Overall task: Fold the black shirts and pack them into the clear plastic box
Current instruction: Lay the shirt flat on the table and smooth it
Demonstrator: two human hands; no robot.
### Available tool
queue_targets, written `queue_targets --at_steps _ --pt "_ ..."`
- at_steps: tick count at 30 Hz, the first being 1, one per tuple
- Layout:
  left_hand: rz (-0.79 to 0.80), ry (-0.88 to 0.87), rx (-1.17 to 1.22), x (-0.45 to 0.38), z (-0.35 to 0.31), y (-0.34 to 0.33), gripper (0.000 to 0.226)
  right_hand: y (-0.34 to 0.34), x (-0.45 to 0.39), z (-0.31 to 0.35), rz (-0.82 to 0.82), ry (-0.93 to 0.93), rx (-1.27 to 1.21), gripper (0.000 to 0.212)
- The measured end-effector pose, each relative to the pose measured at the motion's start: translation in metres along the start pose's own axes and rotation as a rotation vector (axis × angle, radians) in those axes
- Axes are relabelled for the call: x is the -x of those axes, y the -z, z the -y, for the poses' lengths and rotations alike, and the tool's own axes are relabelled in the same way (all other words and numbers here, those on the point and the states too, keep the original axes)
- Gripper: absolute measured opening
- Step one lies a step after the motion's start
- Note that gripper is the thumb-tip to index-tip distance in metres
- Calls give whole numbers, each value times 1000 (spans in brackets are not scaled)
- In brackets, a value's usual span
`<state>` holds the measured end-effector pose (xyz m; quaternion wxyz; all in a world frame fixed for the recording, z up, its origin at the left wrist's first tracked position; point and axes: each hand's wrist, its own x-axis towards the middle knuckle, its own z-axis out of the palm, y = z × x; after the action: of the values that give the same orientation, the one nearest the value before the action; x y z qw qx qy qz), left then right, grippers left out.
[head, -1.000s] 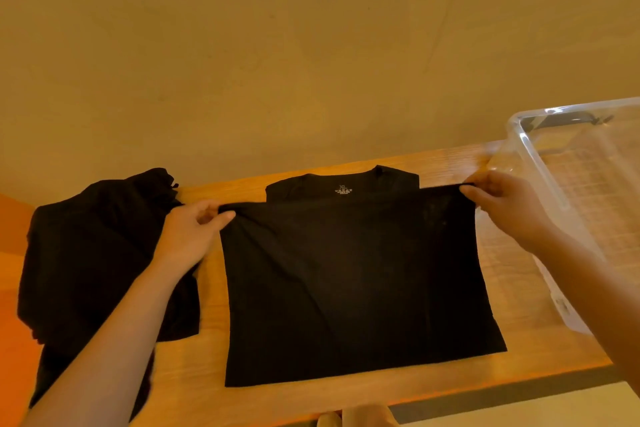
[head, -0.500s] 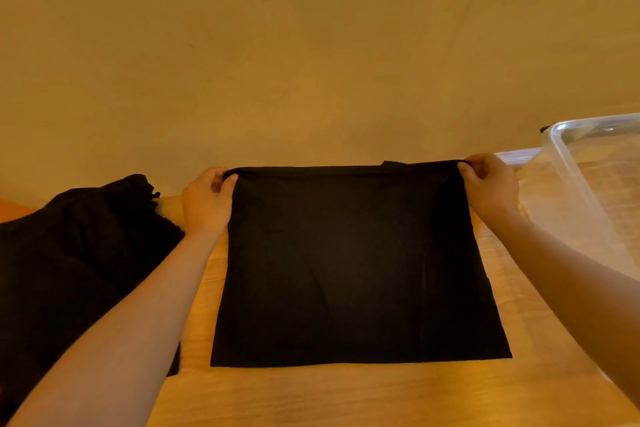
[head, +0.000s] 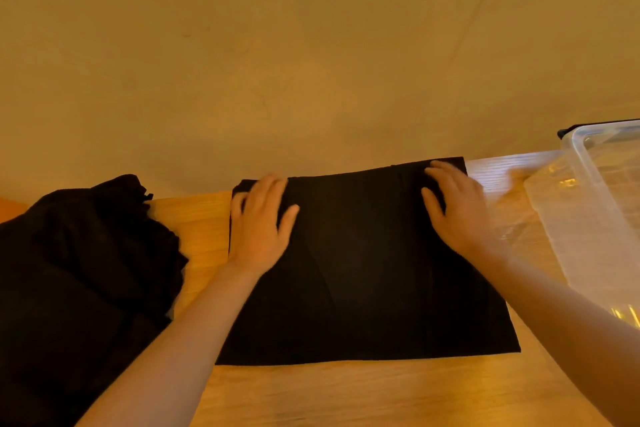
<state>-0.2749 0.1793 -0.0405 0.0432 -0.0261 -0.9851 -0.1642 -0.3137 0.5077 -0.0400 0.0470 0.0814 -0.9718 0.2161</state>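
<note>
A black shirt (head: 363, 274) lies folded in half as a flat rectangle in the middle of the wooden table (head: 346, 392). My left hand (head: 259, 225) presses flat on its far left part, fingers spread. Flat on the far right part lies my right hand (head: 453, 208), fingers straight. A heap of other black shirts (head: 79, 281) sits at the table's left end. The clear plastic box (head: 588, 218) stands at the right, its inside only partly in view.
A plain beige wall (head: 311, 45) rises right behind the table's far edge. Bare wood shows in front of the folded shirt and between it and the heap. The box's near wall is close to my right forearm.
The shirt's bottom half has been brought over to the far edge, covering the collar. Both hands let go of the hem corners and now lie flat on the cloth.
</note>
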Motion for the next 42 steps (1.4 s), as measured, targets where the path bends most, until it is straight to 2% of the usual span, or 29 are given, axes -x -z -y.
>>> queue_targets --at_steps 2,5,10,18,24,30,39,42 --pt "123 -65 -79 20 -6 -11 59 -9 20 9 114 87 63 47" --pt "188 -3 -155 46 -2 -23 64 -22 47 14 220 94 160 56" --pt "195 0 -180 92 -6 -20 64 -20 88 18 253 84 235 57" --pt "213 39 -178 162 -19 -12 64 -8 152 27 292 106 207 57" --pt "125 42 -120 122 -5 2 60 -3 120 26 250 71 189 59" --pt "297 -125 -174 76 -2 -4 69 -21 71 27 312 37 240 68" --pt "306 22 -230 61 0 -9 88 -27 66 28 288 23 267 71" --pt "292 -9 -201 57 1 -7 84 -26 64 31 287 86 258 68"
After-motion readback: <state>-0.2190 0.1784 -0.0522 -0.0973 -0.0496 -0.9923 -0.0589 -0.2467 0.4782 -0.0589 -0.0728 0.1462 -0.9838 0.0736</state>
